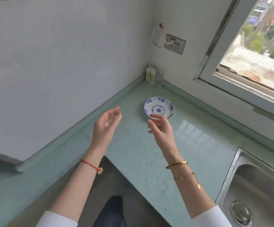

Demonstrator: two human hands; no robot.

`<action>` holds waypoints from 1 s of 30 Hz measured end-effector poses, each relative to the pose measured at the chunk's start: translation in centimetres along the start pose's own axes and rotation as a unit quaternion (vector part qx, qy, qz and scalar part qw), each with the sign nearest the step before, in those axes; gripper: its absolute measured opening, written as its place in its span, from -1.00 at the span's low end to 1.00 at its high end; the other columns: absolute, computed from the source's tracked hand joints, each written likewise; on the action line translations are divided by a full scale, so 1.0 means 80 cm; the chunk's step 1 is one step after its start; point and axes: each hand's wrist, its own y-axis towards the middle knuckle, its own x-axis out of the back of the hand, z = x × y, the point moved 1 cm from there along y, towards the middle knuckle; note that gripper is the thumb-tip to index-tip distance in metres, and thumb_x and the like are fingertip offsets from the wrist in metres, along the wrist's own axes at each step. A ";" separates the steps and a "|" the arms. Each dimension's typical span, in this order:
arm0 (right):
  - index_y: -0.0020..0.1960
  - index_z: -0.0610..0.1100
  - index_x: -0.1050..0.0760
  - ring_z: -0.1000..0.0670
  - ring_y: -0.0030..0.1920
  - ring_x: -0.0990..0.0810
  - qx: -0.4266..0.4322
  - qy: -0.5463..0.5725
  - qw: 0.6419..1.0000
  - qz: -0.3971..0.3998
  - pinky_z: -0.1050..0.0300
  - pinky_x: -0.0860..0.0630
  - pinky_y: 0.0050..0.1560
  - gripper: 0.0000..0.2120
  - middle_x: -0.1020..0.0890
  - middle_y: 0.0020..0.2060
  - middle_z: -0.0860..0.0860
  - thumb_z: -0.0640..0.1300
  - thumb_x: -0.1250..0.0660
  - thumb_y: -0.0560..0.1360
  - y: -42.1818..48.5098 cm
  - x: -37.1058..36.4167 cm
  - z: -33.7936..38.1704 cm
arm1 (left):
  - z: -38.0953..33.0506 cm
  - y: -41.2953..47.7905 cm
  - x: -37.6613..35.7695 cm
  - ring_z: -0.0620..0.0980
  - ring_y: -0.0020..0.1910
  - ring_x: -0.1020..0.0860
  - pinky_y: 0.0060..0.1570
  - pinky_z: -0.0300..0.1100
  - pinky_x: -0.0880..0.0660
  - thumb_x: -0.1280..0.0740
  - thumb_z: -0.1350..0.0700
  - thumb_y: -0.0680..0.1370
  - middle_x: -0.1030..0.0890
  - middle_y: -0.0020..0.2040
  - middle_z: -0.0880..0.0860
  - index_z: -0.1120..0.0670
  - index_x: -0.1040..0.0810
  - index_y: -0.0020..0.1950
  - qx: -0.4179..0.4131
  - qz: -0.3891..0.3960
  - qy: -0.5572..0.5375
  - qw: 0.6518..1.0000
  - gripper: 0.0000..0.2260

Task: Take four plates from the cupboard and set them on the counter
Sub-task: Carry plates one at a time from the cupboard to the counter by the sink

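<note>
Hovering over the pale green counter, both hands hold nothing. The left grip is wide, palm turned inward, fingers loosely spread and a little blurred, well apart from the plate. The right grip is also wide, fingers relaxed; its fingertips overlap the near rim of the blue-and-white plate, though contact cannot be told. That single plate sits flat on the counter near the corner. A small carton and a glass stand in the corner, a steel sink to the right.
</note>
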 end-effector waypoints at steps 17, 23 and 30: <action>0.16 -0.07 -0.54 0.05 -0.07 -0.60 0.074 0.000 0.881 0.467 0.00 -0.60 0.04 -0.81 -0.62 -0.08 0.00 -0.14 -0.36 0.55 -0.330 -0.153 0.021 | 0.007 -0.497 0.205 -0.01 0.26 -0.60 0.38 0.07 -0.46 -0.41 0.09 0.55 -0.67 0.20 0.02 0.04 -0.60 0.28 -0.033 -0.467 -0.034 0.883 -0.71; 0.16 -0.12 -0.51 0.01 -0.10 -0.59 0.083 -0.010 0.786 0.612 -0.05 -0.59 0.04 -0.81 -0.60 -0.09 0.00 -0.18 -0.33 0.56 -0.498 -0.217 0.022 | 0.019 -0.675 0.245 -0.04 0.26 -0.60 0.36 0.01 -0.48 -0.41 0.10 0.55 -0.68 0.16 -0.05 -0.05 -0.62 0.23 -0.052 -0.614 -0.058 0.785 -0.75; 0.17 -0.14 -0.52 -0.11 -0.03 -0.62 0.093 -0.010 0.695 0.713 0.03 -0.62 0.02 -0.81 -0.60 -0.05 0.02 -0.18 -0.32 0.57 -0.720 -0.267 0.005 | 0.031 -0.880 0.288 -0.01 0.20 -0.64 0.29 -0.06 -0.53 -0.37 0.01 0.51 -0.69 0.13 0.04 -0.04 -0.64 0.15 -0.052 -0.745 -0.061 0.663 -0.77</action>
